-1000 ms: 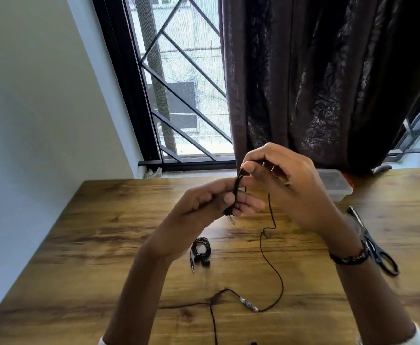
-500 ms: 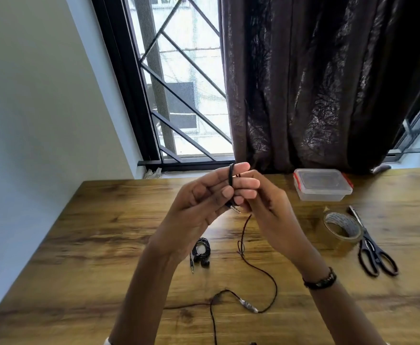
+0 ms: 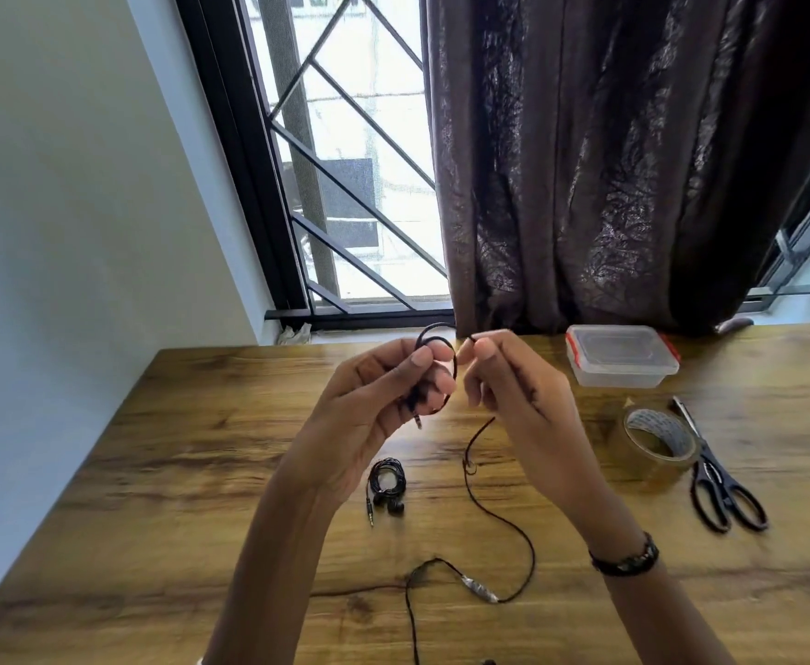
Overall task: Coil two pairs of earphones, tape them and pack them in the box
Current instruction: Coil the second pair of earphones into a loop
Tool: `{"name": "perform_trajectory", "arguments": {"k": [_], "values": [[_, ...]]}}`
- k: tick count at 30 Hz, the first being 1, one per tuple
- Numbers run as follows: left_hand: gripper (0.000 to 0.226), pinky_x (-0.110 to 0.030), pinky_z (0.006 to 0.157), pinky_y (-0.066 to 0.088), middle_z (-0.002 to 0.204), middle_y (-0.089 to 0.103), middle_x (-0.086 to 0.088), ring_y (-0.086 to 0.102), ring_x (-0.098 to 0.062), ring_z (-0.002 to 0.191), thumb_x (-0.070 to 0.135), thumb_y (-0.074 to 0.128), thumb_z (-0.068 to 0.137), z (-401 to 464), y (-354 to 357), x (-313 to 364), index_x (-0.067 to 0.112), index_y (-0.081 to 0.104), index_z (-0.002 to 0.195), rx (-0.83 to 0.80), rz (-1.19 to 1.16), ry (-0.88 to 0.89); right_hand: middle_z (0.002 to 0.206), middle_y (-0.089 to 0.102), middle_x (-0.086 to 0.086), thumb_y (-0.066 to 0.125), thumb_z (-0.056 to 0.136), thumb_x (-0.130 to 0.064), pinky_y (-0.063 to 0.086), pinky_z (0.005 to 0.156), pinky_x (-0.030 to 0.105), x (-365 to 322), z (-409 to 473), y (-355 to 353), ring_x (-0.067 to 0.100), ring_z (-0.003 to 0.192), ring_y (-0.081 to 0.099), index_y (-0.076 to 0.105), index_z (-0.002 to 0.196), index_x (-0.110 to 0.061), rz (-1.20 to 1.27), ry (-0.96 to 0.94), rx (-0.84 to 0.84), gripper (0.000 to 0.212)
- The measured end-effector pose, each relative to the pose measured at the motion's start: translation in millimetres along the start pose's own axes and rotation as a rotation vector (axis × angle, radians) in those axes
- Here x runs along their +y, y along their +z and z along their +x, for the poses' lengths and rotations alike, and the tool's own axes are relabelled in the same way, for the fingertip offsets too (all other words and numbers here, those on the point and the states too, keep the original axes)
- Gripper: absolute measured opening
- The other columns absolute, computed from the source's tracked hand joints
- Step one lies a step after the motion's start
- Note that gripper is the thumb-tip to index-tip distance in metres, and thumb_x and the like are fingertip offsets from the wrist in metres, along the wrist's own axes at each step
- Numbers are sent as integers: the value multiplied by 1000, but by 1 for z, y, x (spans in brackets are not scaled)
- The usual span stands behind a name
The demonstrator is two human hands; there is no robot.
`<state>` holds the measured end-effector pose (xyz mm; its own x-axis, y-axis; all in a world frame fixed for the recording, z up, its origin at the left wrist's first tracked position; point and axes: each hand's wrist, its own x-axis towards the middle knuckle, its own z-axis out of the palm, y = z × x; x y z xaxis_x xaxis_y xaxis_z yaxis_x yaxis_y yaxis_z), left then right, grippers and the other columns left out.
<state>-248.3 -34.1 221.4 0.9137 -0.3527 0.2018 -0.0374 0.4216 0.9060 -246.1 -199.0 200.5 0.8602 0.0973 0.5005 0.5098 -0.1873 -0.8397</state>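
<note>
Both hands grip cable (image 3: 470, 472): L hand (image 3: 374, 405) now holds loops, R hand (image 3: 508, 391) pinches cable higher.

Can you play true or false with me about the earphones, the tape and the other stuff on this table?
1. One pair of earphones already lies coiled on the table. True.
2. The plastic box has its lid off. False: the lid is on it.
3. The left hand holds loops of the black earphone cable, and the right hand pinches it near the top. True.
4. The scissors lie left of the tape roll. False: they lie right of it.
5. The whole cable is wound up. False: a long part trails down across the table.
</note>
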Motion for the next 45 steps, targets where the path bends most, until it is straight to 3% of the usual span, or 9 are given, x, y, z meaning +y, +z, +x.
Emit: {"name": "perform_trajectory", "arguments": {"k": [3, 7, 14, 21, 25, 28, 33, 38, 45], "values": [[26, -15, 64, 51, 79, 71, -5, 64, -9, 69, 12, 49, 90, -1, 0, 0, 11, 74, 88, -9, 57, -17, 73, 62, -6, 47, 95, -39, 38, 52, 20, -7, 7, -9, 14, 58, 47, 65, 103, -16, 119, 15, -85, 30], [26, -16, 65, 51, 77, 70, -5, 63, -9, 69, 12, 49, 90, 0, 2, 2, 12, 75, 88, -17, 67, -15, 83, 71, -4, 68, 87, -28, 50, 65, 18, -14, 13, -11, 8, 73, 62, 69, 100, -13, 241, 33, -152, 19], [23, -20, 72, 53, 77, 68, -2, 65, -11, 73, 19, 50, 90, -5, 4, 7, 19, 72, 84, -130, -17, -43, 87, 73, 1, 65, 82, -12, 54, 77, 21, -12, 18, -13, 12, 84, 67, 70, 98, -4, 276, 32, -182, 19], [25, -16, 79, 52, 119, 65, -22, 62, -28, 114, 12, 44, 95, -4, -1, 9, 8, 68, 102, -303, -199, -110, 85, 74, -9, 71, 79, -4, 53, 72, 15, -3, 23, -6, 3, 83, 68, 69, 95, -13, 282, 28, -214, 19], [43, -13, 67, 52, 107, 70, -17, 69, -15, 87, 23, 34, 98, -5, -3, 10, -1, 64, 116, -298, -169, -158, 89, 74, -9, 68, 78, -17, 56, 77, 22, -2, 24, -8, 8, 86, 69, 70, 97, -19, 231, 19, -265, 19], [39, -11, 59, 51, 91, 74, -13, 68, -11, 72, 24, 42, 95, -6, -3, 12, 0, 68, 111, -313, -133, -194, 90, 75, -5, 68, 84, -2, 56, 77, 24, -4, 22, -9, 14, 85, 70, 71, 98, -17, 210, -6, -280, 21], [30, -18, 75, 53, 102, 71, -20, 69, -21, 91, 19, 42, 96, -6, -1, 12, 11, 65, 78, -395, -145, -185, 83, 73, -7, 63, 87, -3, 54, 71, 19, -10, 24, -8, 9, 78, 70, 71, 97, -7, 240, -10, -329, 13], [29, -15, 76, 52, 79, 69, 2, 69, -10, 82, 28, 48, 93, -7, -5, 12, 17, 65, 73, -350, -104, -164, 86, 73, -4, 62, 86, -4, 54, 75, 22, -9, 27, -5, 12, 81, 70, 69, 98, -8, 256, -14, -335, 14], [32, -12, 49, 36, 81, 73, -5, 55, -2, 55, 18, 43, 96, -4, -7, 12, 4, 66, 112, -423, 4, -151, 92, 73, -6, 62, 86, 1, 54, 78, 23, -6, 28, -5, 12, 87, 69, 69, 97, -13, 265, -18, -341, 19]]}}
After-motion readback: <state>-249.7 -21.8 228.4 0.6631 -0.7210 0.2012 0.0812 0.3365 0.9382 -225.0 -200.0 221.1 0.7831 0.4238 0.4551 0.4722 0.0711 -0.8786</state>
